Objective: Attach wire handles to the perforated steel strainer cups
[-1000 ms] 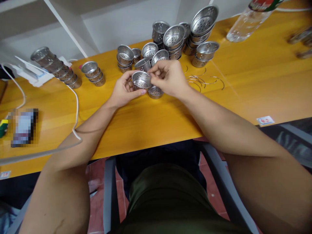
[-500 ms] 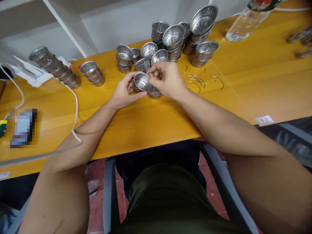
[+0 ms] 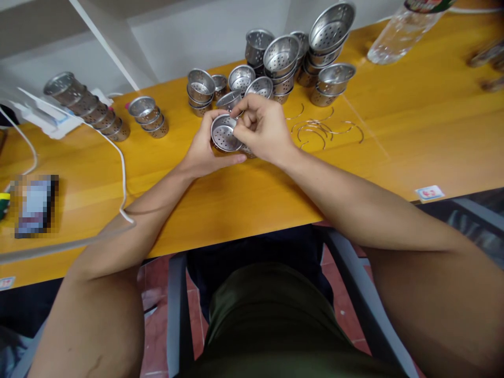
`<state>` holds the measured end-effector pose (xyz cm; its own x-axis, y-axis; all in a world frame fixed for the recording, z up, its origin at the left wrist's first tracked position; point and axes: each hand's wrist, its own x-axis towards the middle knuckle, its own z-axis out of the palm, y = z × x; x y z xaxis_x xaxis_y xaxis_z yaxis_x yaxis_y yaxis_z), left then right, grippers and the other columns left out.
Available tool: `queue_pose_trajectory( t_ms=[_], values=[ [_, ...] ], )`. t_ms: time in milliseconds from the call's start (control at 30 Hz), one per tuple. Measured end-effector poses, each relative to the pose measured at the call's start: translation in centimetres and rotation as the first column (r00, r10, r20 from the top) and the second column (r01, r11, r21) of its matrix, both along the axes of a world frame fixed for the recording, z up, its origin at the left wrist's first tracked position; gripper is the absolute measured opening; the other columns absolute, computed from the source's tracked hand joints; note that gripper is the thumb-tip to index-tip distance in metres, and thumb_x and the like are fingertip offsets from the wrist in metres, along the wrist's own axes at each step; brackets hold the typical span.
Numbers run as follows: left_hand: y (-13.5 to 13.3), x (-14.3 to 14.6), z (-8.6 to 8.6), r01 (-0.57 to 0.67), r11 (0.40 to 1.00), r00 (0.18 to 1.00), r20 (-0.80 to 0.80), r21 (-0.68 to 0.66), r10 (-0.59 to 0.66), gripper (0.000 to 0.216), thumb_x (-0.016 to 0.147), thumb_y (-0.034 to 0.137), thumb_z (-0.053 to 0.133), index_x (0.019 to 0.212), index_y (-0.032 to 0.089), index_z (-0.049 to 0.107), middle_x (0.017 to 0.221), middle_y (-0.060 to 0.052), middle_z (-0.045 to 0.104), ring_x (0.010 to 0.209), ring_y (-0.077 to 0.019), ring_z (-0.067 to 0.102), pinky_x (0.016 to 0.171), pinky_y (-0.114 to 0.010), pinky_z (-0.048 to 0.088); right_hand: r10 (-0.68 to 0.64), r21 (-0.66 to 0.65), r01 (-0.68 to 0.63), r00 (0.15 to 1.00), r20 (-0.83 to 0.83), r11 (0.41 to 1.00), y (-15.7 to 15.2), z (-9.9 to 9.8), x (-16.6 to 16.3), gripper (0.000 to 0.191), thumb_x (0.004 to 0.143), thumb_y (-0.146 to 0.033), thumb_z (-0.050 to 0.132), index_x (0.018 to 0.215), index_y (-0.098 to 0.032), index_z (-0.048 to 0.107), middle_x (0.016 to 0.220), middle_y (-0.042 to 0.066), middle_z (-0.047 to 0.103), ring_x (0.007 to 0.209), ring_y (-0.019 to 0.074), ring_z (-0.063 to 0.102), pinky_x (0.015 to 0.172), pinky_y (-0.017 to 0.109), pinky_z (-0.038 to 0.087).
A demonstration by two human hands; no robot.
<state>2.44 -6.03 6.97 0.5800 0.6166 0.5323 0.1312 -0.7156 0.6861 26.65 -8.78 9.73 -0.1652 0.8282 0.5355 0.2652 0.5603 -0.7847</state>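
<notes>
A small perforated metal cup [image 3: 225, 134] is tilted so its inside faces me, with my left hand [image 3: 200, 148] wrapped round its left side and thumb below it. My right hand [image 3: 264, 126] is closed in a pinch at the cup's right rim; whatever lies between its fingertips is too small to make out. Just under the right hand, another perforated cup [image 3: 248, 152] shows partly on the table. Several thin curved wires [image 3: 315, 128] lie loose on the wood to the right of my right hand.
Behind my hands stand several stacked perforated cups [image 3: 281, 55]. A short stack [image 3: 149, 118] and a tall leaning stack [image 3: 90, 107] are at left. A white cable [image 3: 123, 173] crosses over my left forearm. A phone [image 3: 36, 205] lies left, a water bottle [image 3: 401, 34] back right.
The held cup has shifted slightly left and turned more toward me. My left hand's grip has moved round it, the thumb reaching further right. My right hand stays pinched at the rim.
</notes>
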Motion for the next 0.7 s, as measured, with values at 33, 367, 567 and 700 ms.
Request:
queue_pose_trajectory(
  t_ms=[33, 367, 567, 700],
  values=[
    [-0.1, 0.0, 0.0, 0.003, 1.000, 1.000, -0.005, -0.013, -0.003, 0.115, 0.092, 0.092, 0.113, 0.173, 0.044, 0.047, 0.166, -0.009, 0.076, 0.151, -0.0365, 0.081, 0.131, -0.063, 0.074, -0.004, 0.003, 0.004, 1.000, 0.005, 1.000, 0.0, 0.0, -0.1, 0.028, 0.114, -0.046, 0.098, 0.115, -0.029, 0.076, 0.079, -0.003, 0.054, 0.076, 0.0253, 0.061, 0.082, 0.042, 0.067],
    [1.5, -1.0, -1.2, -0.022, 1.000, 0.999, 0.030, 0.006, 0.022, 0.104, 0.095, 0.097, 0.106, 0.168, 0.042, 0.056, 0.160, -0.004, 0.080, 0.140, -0.0306, 0.082, 0.126, -0.061, 0.076, 0.402, -0.053, -0.401, 0.916, -0.001, 0.915, -0.9, 1.7, 2.3, 0.043, 0.118, -0.064, 0.097, 0.119, -0.026, 0.078, 0.087, -0.001, 0.068, 0.072, 0.0187, 0.063, 0.066, 0.031, 0.059],
    [0.9, -1.1, -1.1, 0.002, 0.997, 1.000, 0.012, -0.072, -0.001, 0.106, 0.095, 0.097, 0.106, 0.169, 0.034, 0.064, 0.151, -0.010, 0.084, 0.136, -0.0349, 0.092, 0.115, -0.056, 0.080, 0.606, -0.162, -0.614, 0.789, -0.099, 0.773, -0.4, 2.1, 3.8, 0.062, 0.109, -0.078, 0.108, 0.117, -0.024, 0.078, 0.079, -0.003, 0.073, 0.062, 0.0158, 0.066, 0.057, 0.027, 0.055],
    [0.9, -1.1, -1.3, -0.041, 0.994, 0.999, -0.018, -0.097, 0.039, 0.109, 0.091, 0.092, 0.113, 0.171, 0.036, 0.064, 0.152, -0.010, 0.085, 0.136, -0.0368, 0.092, 0.113, -0.059, 0.081, 0.532, -0.228, -0.552, 0.834, -0.148, 0.802, -0.4, 1.9, 3.3, 0.068, 0.102, -0.081, 0.113, 0.114, -0.026, 0.076, 0.075, -0.004, 0.071, 0.062, 0.0177, 0.067, 0.056, 0.029, 0.057]
  ],
)
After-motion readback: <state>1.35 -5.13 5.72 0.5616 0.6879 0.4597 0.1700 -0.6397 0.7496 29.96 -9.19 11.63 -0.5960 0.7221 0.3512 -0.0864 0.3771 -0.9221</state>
